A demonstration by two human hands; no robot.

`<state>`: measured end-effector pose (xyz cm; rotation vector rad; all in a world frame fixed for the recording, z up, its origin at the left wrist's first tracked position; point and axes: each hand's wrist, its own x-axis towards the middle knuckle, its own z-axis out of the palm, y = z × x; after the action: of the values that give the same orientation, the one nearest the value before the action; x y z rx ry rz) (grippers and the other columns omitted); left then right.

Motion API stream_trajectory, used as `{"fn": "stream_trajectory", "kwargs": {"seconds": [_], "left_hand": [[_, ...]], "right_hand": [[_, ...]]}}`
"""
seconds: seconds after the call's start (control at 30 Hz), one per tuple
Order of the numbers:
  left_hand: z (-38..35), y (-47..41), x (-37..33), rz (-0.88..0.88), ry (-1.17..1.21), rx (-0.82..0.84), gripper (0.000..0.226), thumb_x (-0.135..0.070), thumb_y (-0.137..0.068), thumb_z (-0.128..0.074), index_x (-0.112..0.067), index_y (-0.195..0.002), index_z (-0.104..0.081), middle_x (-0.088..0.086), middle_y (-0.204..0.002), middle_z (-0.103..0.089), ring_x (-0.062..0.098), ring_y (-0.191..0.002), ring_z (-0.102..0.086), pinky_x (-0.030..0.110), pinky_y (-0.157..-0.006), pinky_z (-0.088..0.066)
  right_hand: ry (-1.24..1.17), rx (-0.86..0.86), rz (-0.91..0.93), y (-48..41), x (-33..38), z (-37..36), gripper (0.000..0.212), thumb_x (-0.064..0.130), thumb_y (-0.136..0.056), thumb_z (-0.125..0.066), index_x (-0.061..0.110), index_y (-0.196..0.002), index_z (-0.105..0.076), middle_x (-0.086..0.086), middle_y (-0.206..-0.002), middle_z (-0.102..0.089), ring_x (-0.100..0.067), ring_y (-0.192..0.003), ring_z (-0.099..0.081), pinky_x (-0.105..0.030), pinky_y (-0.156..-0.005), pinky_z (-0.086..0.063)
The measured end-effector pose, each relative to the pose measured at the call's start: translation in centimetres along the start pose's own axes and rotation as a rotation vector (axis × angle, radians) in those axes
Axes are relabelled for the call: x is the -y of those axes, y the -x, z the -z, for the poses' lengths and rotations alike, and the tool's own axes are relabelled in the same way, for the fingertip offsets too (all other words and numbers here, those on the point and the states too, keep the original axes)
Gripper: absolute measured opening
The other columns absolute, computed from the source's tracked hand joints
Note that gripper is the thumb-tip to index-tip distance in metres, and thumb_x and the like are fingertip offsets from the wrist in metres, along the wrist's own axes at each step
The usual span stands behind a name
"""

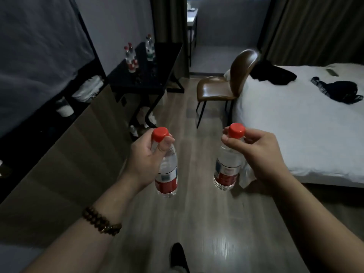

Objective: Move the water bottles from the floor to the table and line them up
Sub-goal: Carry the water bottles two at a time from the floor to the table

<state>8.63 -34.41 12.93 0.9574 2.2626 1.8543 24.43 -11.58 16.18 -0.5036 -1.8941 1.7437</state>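
Observation:
My left hand (145, 156) pinches the neck of a clear water bottle (167, 174) with a red cap and red label, held upright above the floor. My right hand (258, 152) grips the neck of a second red-capped bottle (226, 170) the same way. Ahead on the left stands a black table (157, 75). Two red-capped bottles (131, 58) stand near its left edge, and two green-labelled bottles (150, 48) stand further back. Another bottle (133, 130) sits on the floor under the table.
A brown chair (222, 85) stands between the table and a white bed (305, 119) on the right, with dark clothes on the bed. A low dark cabinet (59, 134) runs along the left. Wooden floor (187, 213) stretches ahead; my shoe (178, 255) shows below.

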Motion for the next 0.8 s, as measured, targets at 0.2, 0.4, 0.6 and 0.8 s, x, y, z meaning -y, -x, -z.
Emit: {"fn": "stream_trajectory", "kwargs": {"seconds": [0.2, 0.4, 0.6, 0.8], "left_hand": [[-0.6, -13.1, 3.1, -0.028, 0.01, 0.065, 0.041, -0.075, -0.089, -0.059, -0.036, -0.098, -0.068, -0.002, -0.099, -0.074, 0.019, -0.099, -0.072, 0.048, -0.092, -0.058], [-2.8, -24.6, 6.3, -0.038, 0.005, 0.056, 0.051, -0.08, -0.086, -0.056, -0.032, -0.097, -0.069, -0.001, -0.099, -0.074, 0.019, -0.1, -0.071, 0.051, -0.093, -0.056], [-6.5, -35.4, 11.1, 0.016, 0.026, 0.044, 0.05, -0.082, -0.081, -0.059, -0.035, -0.096, -0.07, 0.0, -0.099, -0.075, 0.02, -0.099, -0.072, 0.054, -0.093, -0.057], [-9.1, -47.1, 13.4, 0.04, -0.022, -0.045, 0.039, -0.064, -0.088, -0.06, -0.029, -0.101, -0.07, -0.004, -0.103, -0.077, 0.014, -0.102, -0.072, 0.047, -0.093, -0.058]], "right_hand": [[-0.005, -0.075, 0.01, -10.7, 1.2, -2.2, 0.019, 0.014, -0.081, -0.085, 0.019, -0.1, -0.082, -0.001, -0.096, -0.081, -0.015, -0.096, -0.076, -0.019, -0.082, -0.059], [-0.016, -0.128, 0.035, -22.2, -0.3, -2.9, 0.013, 0.014, -0.08, -0.087, 0.024, -0.088, -0.084, -0.014, -0.096, -0.078, -0.012, -0.086, -0.072, -0.036, -0.091, -0.059], [0.028, -0.108, 0.044, -35.2, -5.5, -1.8, 0.024, 0.039, -0.072, -0.089, 0.034, -0.094, -0.083, -0.002, -0.094, -0.081, -0.015, -0.093, -0.076, -0.037, -0.089, -0.063], [0.002, -0.034, 0.027, -49.7, -8.0, -0.6, 0.029, 0.037, -0.075, -0.09, 0.03, -0.102, -0.083, 0.003, -0.1, -0.081, -0.017, -0.102, -0.076, -0.039, -0.092, -0.06]]}}
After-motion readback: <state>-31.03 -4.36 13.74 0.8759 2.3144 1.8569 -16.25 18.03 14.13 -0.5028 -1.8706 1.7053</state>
